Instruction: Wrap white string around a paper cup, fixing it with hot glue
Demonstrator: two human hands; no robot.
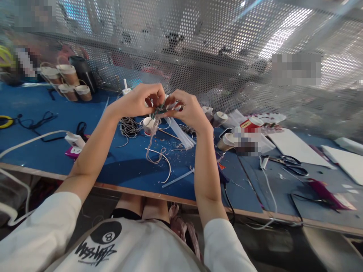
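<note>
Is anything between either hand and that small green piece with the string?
Nothing visible: the left hand and right hand both pinch the green piece directly, its string hanging down to the table.

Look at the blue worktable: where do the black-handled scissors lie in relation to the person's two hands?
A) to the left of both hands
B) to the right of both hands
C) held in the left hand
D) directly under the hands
B: the scissors lie flat on the table, well right of the right hand and left hand, which pinch a small green piece together.
</note>
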